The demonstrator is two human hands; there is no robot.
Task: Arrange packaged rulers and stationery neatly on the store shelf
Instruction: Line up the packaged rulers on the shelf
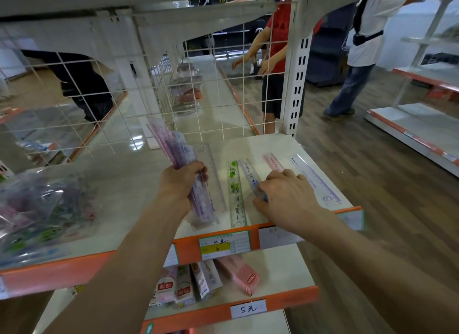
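On the far left of the shelf (273, 144) lies a heap of wrapped stationery (44, 209). Next, our left hand (181, 182) grips a bunch of packed rulers (173, 144). Its fingers are curled tight round the middle, and the bunch tips up off the shelf. Beside it a green ruler (236, 197) lies flat, pointing front to back. Then comes the blue ruler (249, 172), a bit crooked. Our right hand (285, 194) is on its near end, and thumb and bent fingers seem to pinch it. A pink ruler (272, 162) peeks out past the knuckles. A purple ruler (315, 179) lies furthest right.

We think the job now is to line up the blue one. We should slide it, not lift it, until it runs the same way as the green one, with a small gap between.

Our right arm reaches in from the lower right, palm down and wrist low. Our left arm comes up the middle.
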